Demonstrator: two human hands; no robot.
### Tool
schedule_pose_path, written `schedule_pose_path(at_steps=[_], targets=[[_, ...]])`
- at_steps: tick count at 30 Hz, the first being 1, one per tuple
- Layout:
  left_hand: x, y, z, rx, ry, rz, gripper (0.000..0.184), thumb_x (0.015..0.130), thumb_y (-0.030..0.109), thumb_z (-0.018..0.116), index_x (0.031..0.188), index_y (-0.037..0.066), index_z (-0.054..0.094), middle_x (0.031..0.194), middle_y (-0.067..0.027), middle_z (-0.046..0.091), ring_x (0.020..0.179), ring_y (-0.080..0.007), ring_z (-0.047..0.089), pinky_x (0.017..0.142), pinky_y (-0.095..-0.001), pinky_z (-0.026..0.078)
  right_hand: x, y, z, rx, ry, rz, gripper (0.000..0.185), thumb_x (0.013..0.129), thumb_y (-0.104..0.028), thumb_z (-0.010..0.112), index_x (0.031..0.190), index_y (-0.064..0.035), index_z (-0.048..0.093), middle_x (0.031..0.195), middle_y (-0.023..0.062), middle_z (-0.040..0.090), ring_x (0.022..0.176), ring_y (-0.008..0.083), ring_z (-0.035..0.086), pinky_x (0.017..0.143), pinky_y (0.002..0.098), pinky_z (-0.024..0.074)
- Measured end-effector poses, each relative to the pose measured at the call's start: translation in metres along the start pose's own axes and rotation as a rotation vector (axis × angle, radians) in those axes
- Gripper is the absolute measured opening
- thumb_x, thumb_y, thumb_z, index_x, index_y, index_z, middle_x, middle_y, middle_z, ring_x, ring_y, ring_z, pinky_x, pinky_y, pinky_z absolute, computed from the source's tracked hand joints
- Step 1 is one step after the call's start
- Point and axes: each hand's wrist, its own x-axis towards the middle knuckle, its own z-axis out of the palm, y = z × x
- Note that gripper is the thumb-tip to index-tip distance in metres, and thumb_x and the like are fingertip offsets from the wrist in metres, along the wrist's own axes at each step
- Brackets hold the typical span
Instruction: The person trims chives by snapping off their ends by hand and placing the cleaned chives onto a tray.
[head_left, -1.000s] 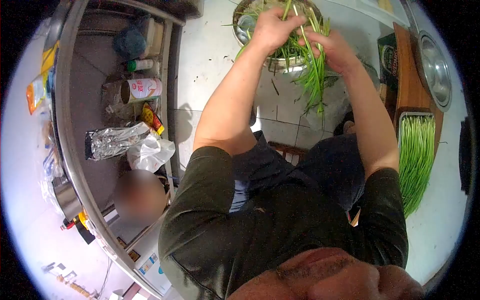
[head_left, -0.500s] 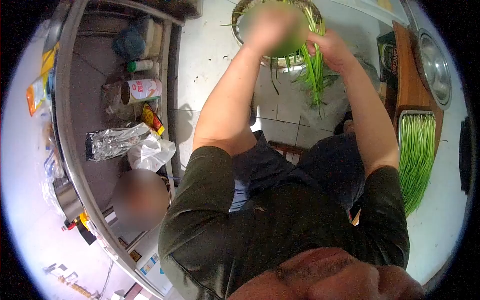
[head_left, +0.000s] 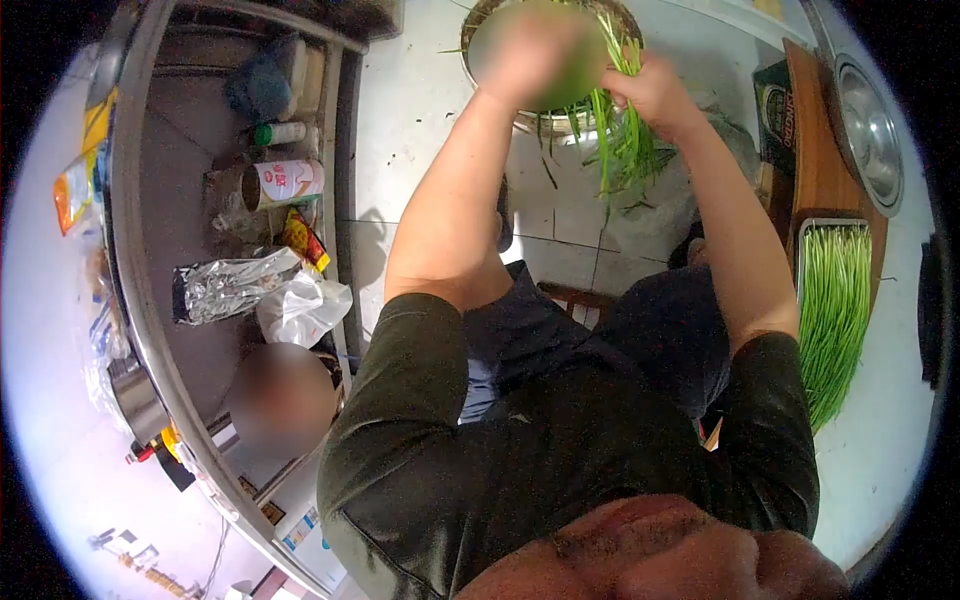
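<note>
My right hand (head_left: 660, 95) is wrapped round a bunch of long green stalks (head_left: 628, 150), whose leafy ends hang down over the floor. To its left, my left hand (head_left: 525, 60) is over a round woven basket (head_left: 626, 20); a blur covers its fingers, and what they hold, if anything, cannot be made out. Some green bits stick out past the basket's rim. On the right, a metal tray (head_left: 803, 240) holds a thick row of green stalks (head_left: 835, 320) laid side by side.
A shelf unit (head_left: 345, 150) on the left holds a pink and white can (head_left: 290, 182), a silver bag (head_left: 235, 283) and a white plastic bag (head_left: 305, 308). At the right are a steel basin (head_left: 868, 135), a wooden board (head_left: 815, 150) and a dark green box (head_left: 775, 115).
My left hand has moved from beside my right hand to over the basket, slightly left. My right hand has shifted slightly left with the bunch, whose hanging ends have swung.
</note>
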Motion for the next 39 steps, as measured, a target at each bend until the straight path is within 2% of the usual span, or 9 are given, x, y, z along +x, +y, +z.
schedule_pose_path(at_steps=[2,7,9,14,17,22,27,32,39], targets=[[0.0,0.004,-0.003,0.057,-0.044,-0.054,0.028,0.096,0.028,0.055,0.093,0.001,0.064,0.076,-0.0039,0.062,0.069,-0.0136,0.056,0.063,-0.0303,0.046,0.0,0.001,-0.001,0.005,0.004,-0.011,0.03,0.084,-0.031,0.064,0.101,-0.0064,0.067,0.067,0.0039,0.059,0.059,0.0126,0.056,0.059,0.0303,0.0462],[0.035,-0.068,0.022,0.488,0.101,0.74,0.025,0.09,0.027,0.062,0.101,0.006,0.068,0.088,-0.0047,0.067,0.073,-0.0128,0.06,0.064,-0.0297,0.048,-0.001,-0.007,0.003,0.029,0.096,0.015,0.029,0.085,-0.031,0.063,0.1,-0.0065,0.067,0.067,0.0035,0.06,0.06,0.0132,0.056,0.059,0.031,0.046],[0.035,-0.074,0.028,0.411,0.056,0.799,0.025,0.089,0.027,0.062,0.105,0.007,0.068,0.095,-0.0053,0.068,0.078,-0.0132,0.061,0.067,-0.03,0.05,0.0,-0.004,0.003,0.063,0.121,0.031,0.03,0.085,-0.031,0.062,0.1,-0.0066,0.067,0.067,0.0035,0.06,0.06,0.0132,0.056,0.059,0.0311,0.0459],[0.006,-0.051,0.018,-0.507,-0.387,0.296,0.028,0.092,0.027,0.058,0.109,0.006,0.065,0.106,-0.0069,0.067,0.093,-0.0149,0.063,0.078,-0.0324,0.052,0.001,-0.001,0.0,0.102,0.143,0.027,0.028,0.086,-0.03,0.064,0.099,-0.0055,0.066,0.067,0.0014,0.058,0.061,0.0113,0.054,0.059,0.0295,0.0436],[-0.013,-0.008,0.006,-0.298,-0.333,0.054,0.032,0.092,0.027,0.058,0.113,0.004,0.063,0.111,-0.0063,0.065,0.098,-0.0157,0.062,0.08,-0.0331,0.052,-0.003,-0.009,0.0,0.118,0.149,0.024,0.023,0.089,-0.024,0.065,0.099,-0.0034,0.065,0.069,-0.0025,0.055,0.063,0.007,0.048,0.058,0.0261,0.0386],[-0.002,-0.029,0.008,-0.272,-0.407,0.059,0.038,0.092,0.031,0.059,0.119,0.004,0.06,0.114,-0.0062,0.064,0.097,-0.0159,0.062,0.081,-0.0328,0.051,0.0,-0.001,-0.001,0.134,0.202,0.045,0.027,0.087,-0.023,0.068,0.104,-0.0022,0.065,0.068,-0.0016,0.055,0.062,0.0083,0.049,0.058,0.0268,0.0386],[-0.011,-0.019,0.008,-0.485,-0.293,-0.008,0.017,0.091,0.02,0.064,0.095,0.004,0.068,0.072,0.0026,0.059,0.059,-0.0052,0.048,0.053,-0.0215,0.036,0.0,-0.006,-0.002,0.342,0.229,0.118,0.029,0.085,-0.022,0.07,0.104,-0.0016,0.064,0.068,-0.0011,0.054,0.061,0.0094,0.048,0.057,0.0269,0.0371],[-0.001,-0.035,0.008,-0.24,-0.226,0.04,0.034,0.091,0.034,0.061,0.108,0.004,0.064,0.093,-0.0044,0.065,0.081,-0.0119,0.059,0.068,-0.0292,0.049,0.0,-0.006,-0.003,0.407,0.243,0.092,0.029,0.083,-0.02,0.071,0.105,-0.0016,0.063,0.068,-0.0002,0.053,0.061,0.0104,0.048,0.058,0.0273,0.0373],[-0.013,-0.004,0.009,-0.101,-0.092,-0.082,0.029,0.087,0.031,0.067,0.088,0.002,0.068,0.064,0.0004,0.058,0.058,-0.009,0.05,0.053,-0.0277,0.04,0.001,-0.007,-0.003,0.457,0.272,0.108,0.029,0.083,-0.02,0.071,0.103,-0.0015,0.064,0.068,-0.0003,0.054,0.061,0.0114,0.048,0.057,0.0281,0.0377]])
